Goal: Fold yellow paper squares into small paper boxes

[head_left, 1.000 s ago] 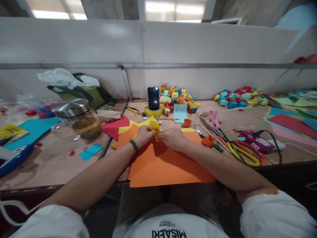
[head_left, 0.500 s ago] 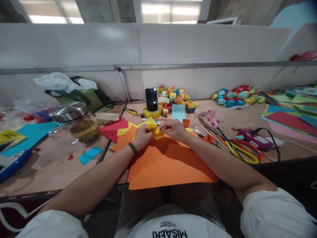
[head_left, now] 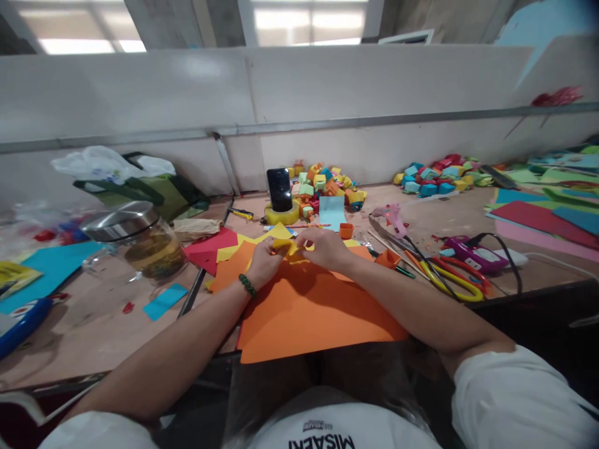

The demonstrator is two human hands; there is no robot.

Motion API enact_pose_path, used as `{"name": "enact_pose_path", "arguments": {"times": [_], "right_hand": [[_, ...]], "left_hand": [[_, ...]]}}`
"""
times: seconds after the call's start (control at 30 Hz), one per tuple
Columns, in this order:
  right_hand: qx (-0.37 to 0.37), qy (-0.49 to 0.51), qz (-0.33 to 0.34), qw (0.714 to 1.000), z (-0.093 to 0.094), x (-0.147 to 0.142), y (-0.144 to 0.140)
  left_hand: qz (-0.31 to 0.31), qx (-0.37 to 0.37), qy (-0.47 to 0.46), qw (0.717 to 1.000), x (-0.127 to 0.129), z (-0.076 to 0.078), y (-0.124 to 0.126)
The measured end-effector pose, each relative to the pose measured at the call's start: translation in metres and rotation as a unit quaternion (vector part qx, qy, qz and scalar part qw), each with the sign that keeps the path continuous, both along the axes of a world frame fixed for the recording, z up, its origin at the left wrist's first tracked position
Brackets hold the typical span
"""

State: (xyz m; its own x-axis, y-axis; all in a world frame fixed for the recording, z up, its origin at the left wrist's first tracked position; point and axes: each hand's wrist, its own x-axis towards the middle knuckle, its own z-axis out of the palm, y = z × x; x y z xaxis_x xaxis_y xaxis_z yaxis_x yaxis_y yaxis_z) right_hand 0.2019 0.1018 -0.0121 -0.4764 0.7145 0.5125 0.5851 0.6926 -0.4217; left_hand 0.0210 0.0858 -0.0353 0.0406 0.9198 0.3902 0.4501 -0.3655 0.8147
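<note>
A small folded yellow paper piece (head_left: 291,251) is held between my two hands, above a large orange sheet (head_left: 318,312). My left hand (head_left: 265,259), with a green bead bracelet at its wrist, pinches the left side of the paper. From the right, my right hand (head_left: 322,248) grips the other side with thumb and fingers closed. The fingers cover much of the piece, so its exact shape is partly hidden. Behind the hands lie flat yellow paper scraps (head_left: 229,252) and a red sheet (head_left: 206,247). A small orange paper box (head_left: 346,231) stands just beyond my right hand.
A phone (head_left: 279,189) leans on a yellow tape roll (head_left: 282,214) before a heap of folded paper pieces (head_left: 322,184). At right are a pink glue gun (head_left: 393,218), yellow-handled scissors (head_left: 452,287) and a purple device (head_left: 472,255). A lidded glass jug (head_left: 145,243) stands left.
The camera view has shifted slightly, so the scene sits a little further left. Both hands keep hold of the yellow paper, and my right hand's fingers have moved slightly over it.
</note>
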Motion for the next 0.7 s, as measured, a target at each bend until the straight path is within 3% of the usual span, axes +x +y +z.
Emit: {"name": "enact_pose_path", "arguments": {"times": [0.1, 0.2, 0.33, 0.47, 0.7], "right_hand": [[0.041, -0.028, 0.002, 0.999, 0.002, -0.001, -0.005], [0.069, -0.054, -0.025, 0.996, 0.003, -0.002, -0.008], [0.100, -0.060, -0.078, 0.990, 0.003, 0.000, -0.006], [0.127, -0.067, -0.058, 0.988, 0.004, 0.004, -0.001], [0.181, -0.018, -0.001, 0.983, 0.006, 0.009, -0.002]], "left_hand": [[-0.028, -0.030, -0.043, 0.998, 0.002, 0.001, -0.002], [-0.022, -0.013, -0.058, 0.998, 0.003, 0.002, -0.002], [-0.008, 0.096, -0.021, 0.995, 0.003, 0.001, -0.002], [0.006, 0.231, 0.016, 0.973, 0.003, -0.001, -0.005], [-0.007, 0.297, 0.063, 0.953, 0.001, 0.003, -0.014]]}}
